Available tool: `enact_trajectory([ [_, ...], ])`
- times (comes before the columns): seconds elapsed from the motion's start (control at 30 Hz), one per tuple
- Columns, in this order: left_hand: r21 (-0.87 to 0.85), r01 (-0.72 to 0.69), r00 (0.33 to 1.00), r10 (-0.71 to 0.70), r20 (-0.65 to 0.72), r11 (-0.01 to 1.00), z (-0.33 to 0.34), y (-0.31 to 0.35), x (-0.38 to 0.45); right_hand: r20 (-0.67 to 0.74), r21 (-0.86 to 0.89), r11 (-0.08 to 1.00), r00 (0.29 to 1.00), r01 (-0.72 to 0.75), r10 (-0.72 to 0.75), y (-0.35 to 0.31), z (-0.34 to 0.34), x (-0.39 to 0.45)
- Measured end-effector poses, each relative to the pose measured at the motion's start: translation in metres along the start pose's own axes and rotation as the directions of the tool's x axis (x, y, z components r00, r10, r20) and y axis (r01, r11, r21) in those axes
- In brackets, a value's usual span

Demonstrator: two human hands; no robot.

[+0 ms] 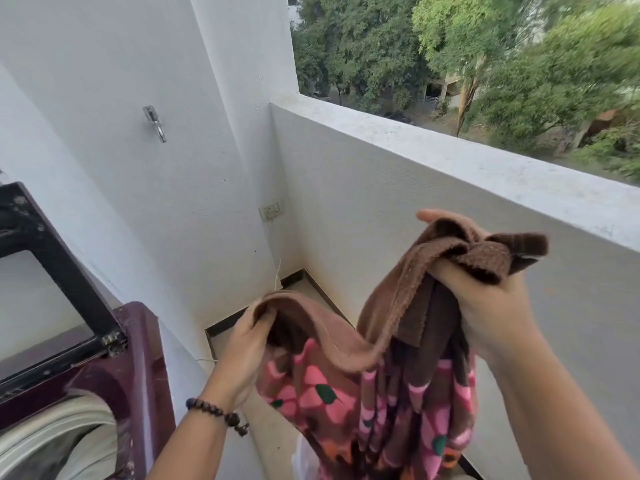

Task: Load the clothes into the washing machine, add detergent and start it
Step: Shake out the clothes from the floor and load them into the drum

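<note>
A brown towel (391, 306) with pink, green and orange flowers hangs in front of me, held up by its top edge. My left hand (242, 355) grips one end of that edge, low and to the left. My right hand (485, 306) clutches the bunched other end, higher and to the right. At the lower left stands a maroon top-loading washing machine (145, 358). Its dark glass lid (45, 271) is raised and the grey drum opening (59, 434) shows below.
I stand on a narrow balcony. A white parapet wall (450, 188) runs along the right, with trees beyond it. A white wall ahead carries a metal tap (155, 123) and a switch plate (271, 211). Something white (304, 459) lies on the floor under the towel.
</note>
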State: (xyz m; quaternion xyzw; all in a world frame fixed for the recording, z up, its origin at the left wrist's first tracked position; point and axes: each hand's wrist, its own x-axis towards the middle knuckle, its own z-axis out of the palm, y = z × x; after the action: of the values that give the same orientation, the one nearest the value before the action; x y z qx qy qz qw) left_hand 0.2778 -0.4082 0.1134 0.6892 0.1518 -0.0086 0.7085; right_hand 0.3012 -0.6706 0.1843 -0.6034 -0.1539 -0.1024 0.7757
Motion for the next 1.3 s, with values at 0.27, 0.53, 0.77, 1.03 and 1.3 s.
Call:
enact_trajectory([
  [0.27, -0.268, -0.198, 0.931, 0.266, 0.249, 0.943, 0.083, 0.062, -0.04, 0.14, 0.064, 0.988, 0.982, -0.14, 0.13, 0.023, 0.058, -0.023],
  [0.53, -0.278, -0.054, 0.887, 0.174, 0.428, 0.959, 0.082, 0.056, -0.072, 0.041, -0.235, 0.963, 0.989, -0.13, 0.144, 0.034, 0.05, -0.007],
  [0.77, -0.09, -0.26, 0.9, 0.275, 0.338, 0.961, 0.082, 0.071, -0.056, 0.171, -0.096, 0.949, 0.934, -0.301, 0.313, 0.029, 0.043, 0.003],
  [1.03, -0.178, -0.401, 0.896, 0.425, 0.129, 0.899, 0.085, 0.123, -0.032, 0.527, -0.163, 0.95, 0.79, -0.267, 0.313, 0.039, 0.023, -0.001],
  [1.3, -0.244, -0.639, 0.736, 0.672, 0.082, 0.73, 0.1, 0.247, -0.027, 0.219, -0.077, 0.997, 0.976, -0.004, 0.021, -0.005, 0.057, 0.039],
])
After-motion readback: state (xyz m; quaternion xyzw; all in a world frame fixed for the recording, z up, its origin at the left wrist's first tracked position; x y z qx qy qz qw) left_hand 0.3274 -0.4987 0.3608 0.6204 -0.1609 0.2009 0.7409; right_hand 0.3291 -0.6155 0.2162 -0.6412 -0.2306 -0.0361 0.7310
